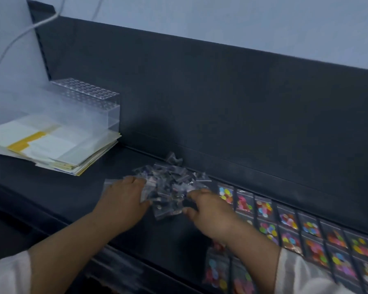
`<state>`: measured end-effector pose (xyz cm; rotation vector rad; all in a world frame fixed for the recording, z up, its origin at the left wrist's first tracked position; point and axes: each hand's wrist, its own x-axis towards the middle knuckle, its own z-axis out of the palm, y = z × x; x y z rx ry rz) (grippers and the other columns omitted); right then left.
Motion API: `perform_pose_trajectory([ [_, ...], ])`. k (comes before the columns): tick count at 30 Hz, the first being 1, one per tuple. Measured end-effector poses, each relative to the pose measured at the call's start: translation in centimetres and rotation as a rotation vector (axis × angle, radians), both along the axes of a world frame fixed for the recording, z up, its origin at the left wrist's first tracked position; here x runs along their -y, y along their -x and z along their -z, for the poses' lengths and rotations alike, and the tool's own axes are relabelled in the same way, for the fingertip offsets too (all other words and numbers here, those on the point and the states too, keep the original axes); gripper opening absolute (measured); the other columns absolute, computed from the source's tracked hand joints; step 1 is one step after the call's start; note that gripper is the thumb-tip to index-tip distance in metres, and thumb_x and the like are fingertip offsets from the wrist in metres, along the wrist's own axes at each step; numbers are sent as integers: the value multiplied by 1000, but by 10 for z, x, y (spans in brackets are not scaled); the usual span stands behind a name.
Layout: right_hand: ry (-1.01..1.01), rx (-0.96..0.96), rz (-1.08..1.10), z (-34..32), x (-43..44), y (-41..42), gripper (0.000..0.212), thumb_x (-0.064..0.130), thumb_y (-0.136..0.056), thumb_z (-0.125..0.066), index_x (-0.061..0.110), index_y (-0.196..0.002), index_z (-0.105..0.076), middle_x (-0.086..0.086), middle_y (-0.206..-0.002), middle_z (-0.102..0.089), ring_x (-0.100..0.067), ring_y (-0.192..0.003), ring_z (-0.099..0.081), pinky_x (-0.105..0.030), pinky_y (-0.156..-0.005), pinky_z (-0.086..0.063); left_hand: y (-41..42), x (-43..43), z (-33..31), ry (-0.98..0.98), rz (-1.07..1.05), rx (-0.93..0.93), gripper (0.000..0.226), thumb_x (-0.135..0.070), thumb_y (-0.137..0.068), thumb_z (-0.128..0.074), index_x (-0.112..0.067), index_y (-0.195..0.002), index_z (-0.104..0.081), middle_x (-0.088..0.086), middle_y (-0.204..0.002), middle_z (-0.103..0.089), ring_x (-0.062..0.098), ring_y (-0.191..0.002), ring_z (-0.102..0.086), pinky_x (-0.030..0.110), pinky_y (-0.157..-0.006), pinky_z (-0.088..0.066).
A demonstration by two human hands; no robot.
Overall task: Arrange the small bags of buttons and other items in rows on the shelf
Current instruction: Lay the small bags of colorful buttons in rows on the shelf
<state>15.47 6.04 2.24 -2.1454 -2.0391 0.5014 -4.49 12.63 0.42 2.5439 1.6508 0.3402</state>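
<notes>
Dozens of small clear bags (170, 183) heaped on the shelf (72, 198), just left of the laid rows of coloured button bags (289, 230). Best to steady the heap, pinch off one bag at a time from its right edge, then lay it flat beside the last row. Fingers (136, 181) of the left hand (123, 200) curled over the heap's left edge, touching it. Fingers (197, 193) of the right hand (208, 213) bent at its near right edge, grip too blurred to tell.

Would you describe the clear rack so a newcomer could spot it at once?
Follow the dark shelf left to a stack of papers. At its far edge stands the clear rack, alone in having a top dotted with round holes.
</notes>
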Motion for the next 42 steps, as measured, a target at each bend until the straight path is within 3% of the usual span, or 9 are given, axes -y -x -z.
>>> perform_pose_trajectory([
  [9,117,-58,245,21,-46,42,44,57,-83,-55,21,-110,-53,-1,-113,-56,-20,-102,-54,-26,-76,-40,11,-78,24,325,-22,1,50,-60,-81,-51,-24,-115,-52,2,-118,-56,21,-105,-56,34,-86,-45],
  [14,132,-2,263,28,-57,54,47,49,-76,-67,22,-111,-50,-2,-115,-53,-22,-105,-54,-27,-80,-42,6,-90,28,350,85,56,48,-48,-74,-66,-29,-116,-51,-3,-115,-59,16,-106,-56,26,-74,-37],
  [18,112,-77,314,32,-62,52,29,35,-80,-69,24,-98,-49,0,-103,-56,-18,-91,-53,-23,-73,-41,8,-96,25,363,146,133,24,-42,-76,-68,-33,-84,-47,-8,-88,-57,14,-85,-53,26,-66,-34],
  [22,78,-179,352,40,-65,47,14,29,-84,-64,27,-86,-51,5,-88,-57,-15,-83,-55,-22,-67,-39,12,-100,24,350,201,174,28,-35,-83,-65,-28,-63,-46,-12,-68,-51,12,-72,-51,28,-59,-32],
  [27,-31,-347,370,38,-64,43,17,22,-87,-62,26,-71,-57,7,-71,-63,-9,-69,-60,-24,-66,-47,16,-106,20,323,194,268,19,-32,-84,-62,-18,-72,-58,-3,-76,-55,14,-73,-55,30,-64,-42],
  [32,-129,-616,425,26,-62,44,22,13,-86,-64,21,-66,-62,10,-60,-58,1,-53,-49,-17,-57,-44,11,-104,6,437,154,527,19,-23,-86,-63,-20,-69,-56,-2,-64,-58,14,-59,-53,27,-55,-38],
  [37,-171,-917,495,9,-51,47,23,6,-94,-53,15,-73,-52,0,-64,-52,-14,-60,-57,-16,-47,-44,1,-101,-12,649,67,873,16,-18,-81,-64,-21,-68,-55,16,-79,-67,36,-73,-63,50,-74,-52],
  [40,-154,-1087,546,-3,-37,43,21,8,-97,-46,16,-78,-49,1,-73,-57,-18,-62,-66,-21,-50,-50,-11,-89,-25,793,17,1018,13,-10,-88,-56,-15,-76,-53,12,-73,-59,18,-63,-61,43,-73,-56],
  [42,-166,-1159,546,-10,-23,37,21,7,-98,-44,16,-80,-49,3,-70,-60,-18,-62,-67,-23,-52,-51,-19,-76,-34,903,8,1075,7,-9,-92,-51,-11,-85,-53,11,-83,-59,17,-74,-67,40,-66,-59],
])
